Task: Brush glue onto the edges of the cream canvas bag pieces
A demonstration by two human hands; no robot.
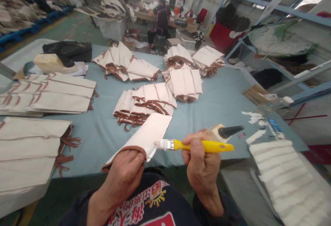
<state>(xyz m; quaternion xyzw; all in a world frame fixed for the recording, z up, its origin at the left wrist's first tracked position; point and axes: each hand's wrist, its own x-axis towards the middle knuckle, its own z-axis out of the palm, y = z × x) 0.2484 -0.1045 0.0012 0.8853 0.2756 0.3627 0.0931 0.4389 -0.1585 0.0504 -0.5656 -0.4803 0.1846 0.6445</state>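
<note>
My left hand is closed on the brown-trimmed edge of a cream fabric piece, with some fingers tucked inside its opening. The piece is tilted up over the table's front edge. My right hand grips a paintbrush by its yellow handle. White-coated bristles touch the fabric's right edge near its lower corner. Just behind that hand is a pale bottle with a black nozzle pointing right; whether the hand also holds it I cannot tell.
Stacks of cream pieces with brown trim lie mid-table, and more flat stacks are on the left. White strips and a layered cream stack sit at right. A black bag lies far left. A person sits beyond the table.
</note>
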